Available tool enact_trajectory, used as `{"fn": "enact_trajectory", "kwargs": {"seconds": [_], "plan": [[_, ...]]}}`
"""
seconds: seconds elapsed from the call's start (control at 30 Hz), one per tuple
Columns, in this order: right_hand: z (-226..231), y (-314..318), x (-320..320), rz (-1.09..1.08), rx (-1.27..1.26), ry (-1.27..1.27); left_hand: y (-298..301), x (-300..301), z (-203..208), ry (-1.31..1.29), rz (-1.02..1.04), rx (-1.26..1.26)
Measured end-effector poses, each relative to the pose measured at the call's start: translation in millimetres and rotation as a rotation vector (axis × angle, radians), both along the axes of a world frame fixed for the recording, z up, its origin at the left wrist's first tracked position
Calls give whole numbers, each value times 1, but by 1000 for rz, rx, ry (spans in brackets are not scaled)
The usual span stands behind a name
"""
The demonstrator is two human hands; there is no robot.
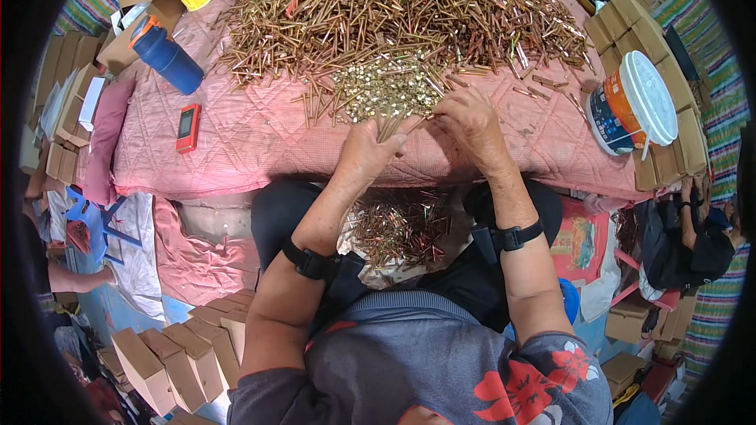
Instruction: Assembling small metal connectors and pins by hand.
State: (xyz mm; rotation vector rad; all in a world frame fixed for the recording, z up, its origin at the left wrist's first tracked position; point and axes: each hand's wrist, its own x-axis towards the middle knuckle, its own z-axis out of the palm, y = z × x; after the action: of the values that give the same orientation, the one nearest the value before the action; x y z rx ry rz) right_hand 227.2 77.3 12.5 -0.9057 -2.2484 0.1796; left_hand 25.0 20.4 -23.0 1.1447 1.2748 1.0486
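A few thin brass-coloured metal rods (387,126) stick up from my left hand (367,149), which is closed around them. Beside it, my right hand (472,124) has its fingertips pinched at the tip of a rod reaching across from the left hand; the exact grip is too small to make out. Just beyond both hands lies a heap of small shiny pale-gold metal pieces (386,88). Behind that, a wide pile of brass-coloured rods (402,12) covers the far part of the pink quilted cover (260,145).
A blue bottle (168,59) and a red device (187,128) lie at left. A white-lidded bucket (630,106) stands at right, near cardboard boxes (630,27). More rods (402,232) lie below, between my knees. Cartons (169,362) stand lower left; another person (693,244) is at far right.
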Motion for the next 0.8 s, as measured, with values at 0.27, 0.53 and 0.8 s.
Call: {"fn": "enact_trajectory", "kwargs": {"seconds": [0.27,0.53,0.8], "plan": [[-3,0,0,9,23,6,2,-6,2,320,-39,117],[-3,-4,-5,85,-34,-5,6,-9,-19,423,0,265],[-11,-5,1,170,-937,701,-2,2,19,87,-104,-21]]}}
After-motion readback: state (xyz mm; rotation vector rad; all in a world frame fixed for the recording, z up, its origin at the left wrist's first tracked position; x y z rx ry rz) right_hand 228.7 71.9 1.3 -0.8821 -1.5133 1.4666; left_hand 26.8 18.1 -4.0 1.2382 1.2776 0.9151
